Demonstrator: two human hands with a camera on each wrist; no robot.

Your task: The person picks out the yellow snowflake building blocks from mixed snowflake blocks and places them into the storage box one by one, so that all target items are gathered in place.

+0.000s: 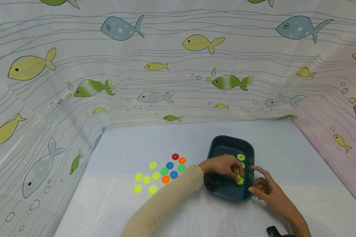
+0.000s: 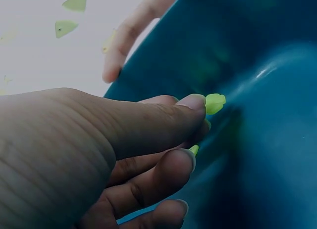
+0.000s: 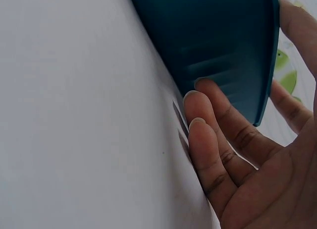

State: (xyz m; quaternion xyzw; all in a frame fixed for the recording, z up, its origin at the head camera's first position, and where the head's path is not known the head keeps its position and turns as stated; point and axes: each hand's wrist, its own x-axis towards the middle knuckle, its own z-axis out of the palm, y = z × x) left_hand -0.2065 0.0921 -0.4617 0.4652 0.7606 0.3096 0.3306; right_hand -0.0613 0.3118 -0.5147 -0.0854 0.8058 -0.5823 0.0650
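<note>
My left hand (image 1: 225, 166), its arm in a beige sleeve, reaches into a dark blue tray (image 1: 225, 196). Between thumb and finger it pinches a yellow-green notched disc (image 2: 215, 103); another bit of yellow-green (image 2: 194, 149) shows by the lower fingertips. Inside the tray, more yellow-green discs (image 1: 241, 157) lie or stand near its right wall, partly hidden by the fingers. From outside, my right hand (image 1: 267, 187) holds the tray's right side. Thumb and forefinger touch near the rim, while the other fingers (image 3: 203, 142) curl low against the outer wall.
Left of the tray, loose notched discs lie on the white table (image 1: 106, 158): several yellow-green (image 1: 146, 179), plus blue (image 1: 169, 165), orange (image 1: 182, 160), green (image 1: 164, 171) and one dark red (image 1: 175, 156). A fish-patterned sheet (image 1: 178, 82) surrounds the table at the back and sides.
</note>
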